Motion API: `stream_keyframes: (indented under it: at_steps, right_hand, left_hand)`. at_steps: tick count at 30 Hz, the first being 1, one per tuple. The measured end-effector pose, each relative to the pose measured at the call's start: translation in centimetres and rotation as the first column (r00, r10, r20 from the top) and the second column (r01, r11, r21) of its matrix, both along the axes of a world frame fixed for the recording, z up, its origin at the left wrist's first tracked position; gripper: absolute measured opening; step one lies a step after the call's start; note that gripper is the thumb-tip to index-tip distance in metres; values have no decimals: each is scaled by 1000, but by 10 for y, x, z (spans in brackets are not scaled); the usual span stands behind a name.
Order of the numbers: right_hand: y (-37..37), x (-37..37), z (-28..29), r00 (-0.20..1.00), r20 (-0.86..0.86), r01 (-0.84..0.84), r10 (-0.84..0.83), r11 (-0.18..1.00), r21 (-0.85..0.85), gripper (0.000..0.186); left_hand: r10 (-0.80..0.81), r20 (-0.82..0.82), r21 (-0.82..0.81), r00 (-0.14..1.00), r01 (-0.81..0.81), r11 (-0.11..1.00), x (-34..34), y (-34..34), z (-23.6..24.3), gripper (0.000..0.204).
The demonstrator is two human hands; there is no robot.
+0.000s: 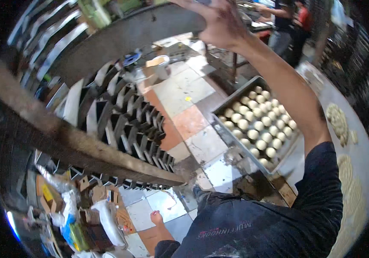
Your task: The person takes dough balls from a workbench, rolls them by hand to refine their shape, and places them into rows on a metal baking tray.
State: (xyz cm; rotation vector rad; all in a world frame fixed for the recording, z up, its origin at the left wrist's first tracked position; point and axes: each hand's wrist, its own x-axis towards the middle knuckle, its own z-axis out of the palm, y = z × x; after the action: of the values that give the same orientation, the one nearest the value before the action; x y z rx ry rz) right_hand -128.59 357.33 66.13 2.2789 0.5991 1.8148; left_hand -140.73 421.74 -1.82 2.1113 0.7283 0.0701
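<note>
My right arm reaches far forward and up. At the top edge my right hand (221, 23) stretches out with its fingers apart, some cut off by the picture's rim, in front of a grey ledge (120, 36). I see nothing held in it. My left hand (155, 217) hangs low by my side over the tiled floor; it is small in view, its fingers look curled, and no object shows in them. Under my right forearm lies a metal tray (244, 148) with rows of round pale dough balls (259, 125). The forearm covers part of its right side.
A rack with slanted metal slats (126, 116) and a thick wooden beam (85, 150) stands at left. On the right, a pale worktop (365, 159) bears dough pieces (337, 122). A white bucket (162, 69) sits ahead. Boxes and bags (70, 210) crowd the lower left. People (285, 26) stand far right.
</note>
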Motion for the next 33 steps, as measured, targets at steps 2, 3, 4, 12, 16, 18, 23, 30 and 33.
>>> stream_keyframes:
  at_steps: [2,3,4,12,16,18,23,30,33]
  right_hand:
    - [-56,-70,-29,960,-121,249,-253,967,-46,85]
    - [-85,-106,-42,981,-63,178,-181,982,-61,93]
    - [-105,-141,-56,969,-75,232,-237,970,-76,90]
    - [-165,-321,-188,865,-248,440,-437,897,-47,54]
    - [-159,-358,-246,833,-249,515,-494,857,23,49]
    - [-155,-362,-273,821,-225,547,-524,835,51,50]
    - [-138,-368,-336,756,-242,641,-608,762,89,45]
    - [-104,-388,-386,714,-464,619,-524,782,70,63]
    - [-95,-389,-362,711,-573,591,-408,788,173,65]
  left_hand:
    - [-100,36,65,994,98,993,-25,-56,1,22]
    - [-158,88,121,984,146,982,-36,-85,5,22]
    - [-272,126,132,954,256,958,-44,-98,11,24]
    - [-483,528,410,699,288,865,41,-199,137,17]
    - [-425,823,311,377,327,892,81,-306,297,15]
    - [-381,907,298,181,363,883,93,-334,360,11]
    - [-270,963,243,-6,455,857,74,-387,459,12]
    - [-207,875,472,-437,682,559,45,-405,564,29]
    - [-199,785,616,-586,710,341,35,-393,617,60]
